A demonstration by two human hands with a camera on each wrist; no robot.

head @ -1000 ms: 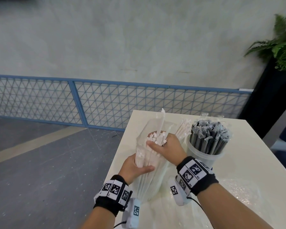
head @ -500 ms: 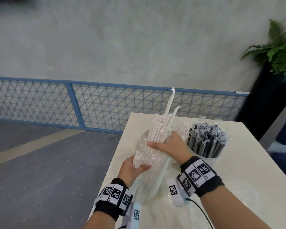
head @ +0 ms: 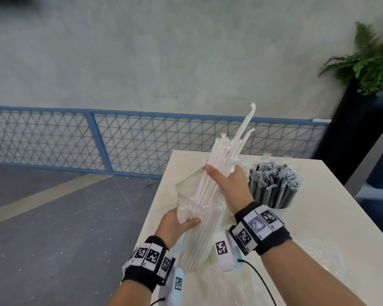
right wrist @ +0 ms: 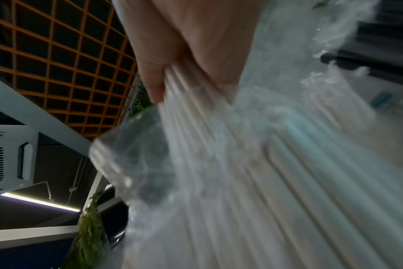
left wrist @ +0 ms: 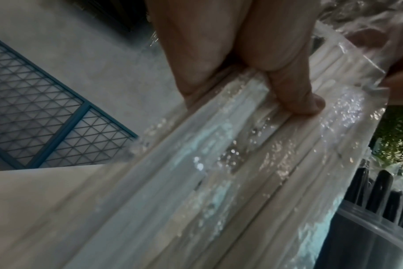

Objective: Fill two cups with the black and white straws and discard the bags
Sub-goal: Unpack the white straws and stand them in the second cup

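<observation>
A clear plastic bag [head: 194, 237] of white paper-wrapped straws stands upright at the table's near left edge. My left hand [head: 179, 225] grips the bag around its upper part; its thumb [left wrist: 297, 94] presses the plastic. My right hand [head: 227, 180] grips a bundle of white straws [head: 217, 171] lifted partly out of the bag's mouth, tips pointing up and right. In the right wrist view the bundle [right wrist: 219, 145] runs from the fingers into the bag. A clear cup [head: 276, 206] packed with black wrapped straws [head: 272, 182] stands to the right.
The white table [head: 332, 208] has its left edge just beside the bag, with grey floor below. Another crumpled clear bag [head: 318, 255] lies near my right forearm. A blue mesh fence [head: 97, 142] runs behind, and a dark planter [head: 363, 102] with a fern stands at the back right.
My right hand has risen, drawing the white straw bundle up out of the bag. My left hand keeps its hold on the bag.
</observation>
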